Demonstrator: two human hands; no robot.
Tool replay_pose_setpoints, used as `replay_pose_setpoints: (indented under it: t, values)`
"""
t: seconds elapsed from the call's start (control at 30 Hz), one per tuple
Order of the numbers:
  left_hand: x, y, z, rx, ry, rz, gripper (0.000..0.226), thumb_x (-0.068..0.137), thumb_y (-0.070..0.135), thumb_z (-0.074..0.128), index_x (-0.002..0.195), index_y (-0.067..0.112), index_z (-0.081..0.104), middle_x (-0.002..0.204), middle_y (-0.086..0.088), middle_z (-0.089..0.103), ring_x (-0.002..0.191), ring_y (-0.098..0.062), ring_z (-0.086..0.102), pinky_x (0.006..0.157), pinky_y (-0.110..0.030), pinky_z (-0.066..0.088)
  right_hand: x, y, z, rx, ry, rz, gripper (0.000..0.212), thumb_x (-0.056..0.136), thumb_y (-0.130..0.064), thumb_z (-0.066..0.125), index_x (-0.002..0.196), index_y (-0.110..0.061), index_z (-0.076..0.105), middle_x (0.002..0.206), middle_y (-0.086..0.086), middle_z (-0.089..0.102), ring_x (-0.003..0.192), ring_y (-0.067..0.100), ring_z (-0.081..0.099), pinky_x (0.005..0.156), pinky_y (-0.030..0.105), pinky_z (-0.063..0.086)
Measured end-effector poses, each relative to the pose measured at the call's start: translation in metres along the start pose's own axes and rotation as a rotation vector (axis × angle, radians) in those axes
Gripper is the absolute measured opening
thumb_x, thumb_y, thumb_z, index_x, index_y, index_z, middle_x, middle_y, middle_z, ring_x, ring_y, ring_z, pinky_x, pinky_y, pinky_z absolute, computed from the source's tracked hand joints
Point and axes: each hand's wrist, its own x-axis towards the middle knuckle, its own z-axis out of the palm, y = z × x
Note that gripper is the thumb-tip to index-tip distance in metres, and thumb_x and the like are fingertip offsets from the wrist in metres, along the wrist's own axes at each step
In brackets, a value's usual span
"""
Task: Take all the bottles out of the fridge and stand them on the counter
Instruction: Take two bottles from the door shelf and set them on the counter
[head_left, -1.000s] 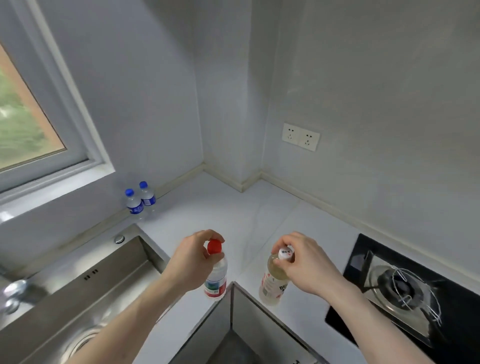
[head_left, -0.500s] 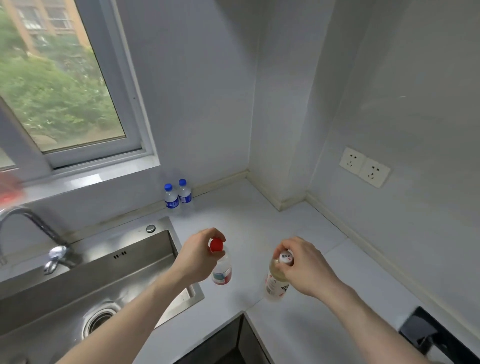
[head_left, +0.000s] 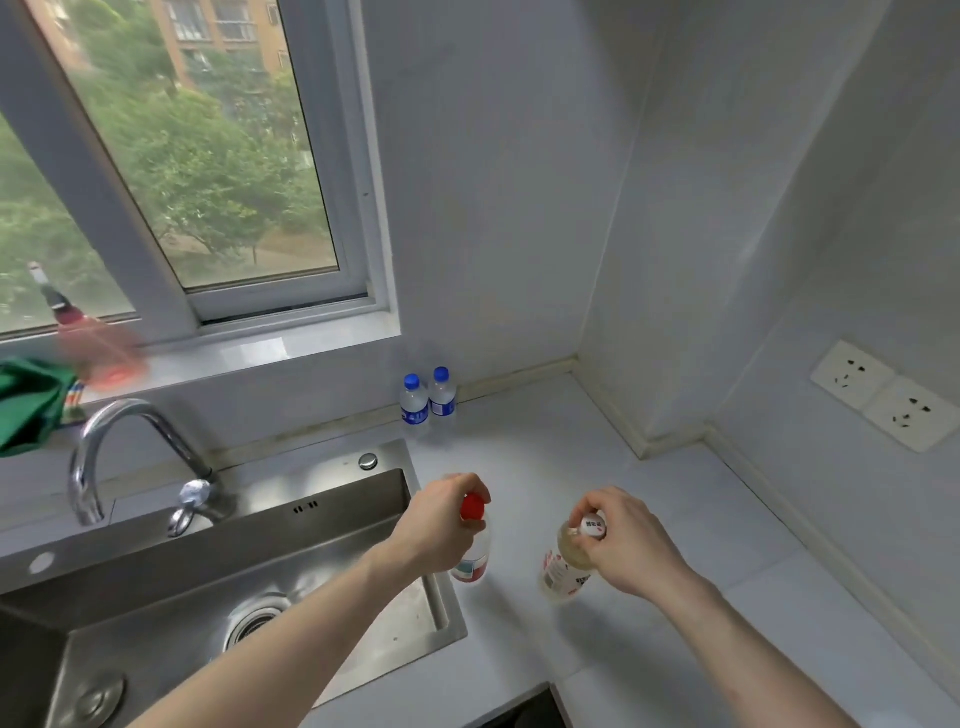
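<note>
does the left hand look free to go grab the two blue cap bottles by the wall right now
Probably not yet. The left hand grips the red-capped bottle near the sink corner. The blue-capped bottles stand beyond it on the counter, with nothing between, so the path looks open once it lets go.

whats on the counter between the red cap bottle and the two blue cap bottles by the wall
Nothing: in the head view only bare counter lies between the red-capped bottle held by the left hand and the two blue-capped bottles.
</note>
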Motion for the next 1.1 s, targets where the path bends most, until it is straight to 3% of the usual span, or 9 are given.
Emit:
replay_pose_setpoints:
  t: [0.23, 0.83, 0.97, 1.1]
  values:
    - [0.033, -0.025, -0.009, 0.055, -0.009, 0.055, 0.029, 0.093, 0.016, 0.072, 0.119, 0.026, 0.063, 0.126, 0.006, 0.064, 0.114, -0.02, 0.059, 0.092, -0.029, 0.047, 0.044, -0.017, 0.023, -0.024, 0.02, 0.04, 0.02, 0.088, -0.02, 0.069, 0.084, -0.038, 0.064, 0.103, -0.016, 0.056, 0.093, 0.007, 0.055, 0.076, 0.025, 0.04]
    - [0.1, -0.028, -0.003, 0.071, -0.009, 0.056, 0.036, 0.094, 0.007, 0.069, 0.126, 0.02, 0.058, 0.13, -0.001, 0.06, 0.114, -0.025, 0.058, 0.096, -0.036, 0.054, 0.114, -0.018, 0.043, -0.065, 0.019, 0.086, 0.02, 0.093, -0.012, 0.062, 0.094, -0.031, 0.062, 0.118, -0.004, 0.055, 0.095, 0.018, 0.055, 0.078, 0.03, 0.043]
    - [0.109, -0.03, 0.0, 0.164, -0.051, 0.098, 0.048, 0.086, 0.006, 0.079, 0.124, 0.019, 0.054, 0.128, 0.0, 0.057, 0.107, -0.026, 0.059, 0.09, -0.038, 0.057, 0.122, -0.013, 0.043, -0.153, -0.072, 0.086, 0.03, 0.086, -0.028, 0.076, 0.107, -0.033, 0.055, 0.12, -0.008, 0.051, 0.094, 0.021, 0.058, 0.073, 0.03, 0.046]
    - [0.121, -0.031, 0.003, 0.22, -0.023, 0.136, 0.051, 0.084, 0.004, 0.081, 0.123, 0.019, 0.051, 0.126, 0.001, 0.056, 0.102, -0.026, 0.06, 0.084, -0.036, 0.058, 0.134, -0.006, 0.043, -0.167, -0.119, 0.078, 0.042, 0.087, -0.036, 0.076, 0.125, -0.032, 0.057, 0.128, -0.006, 0.059, 0.106, 0.021, 0.058, 0.078, 0.029, 0.042]
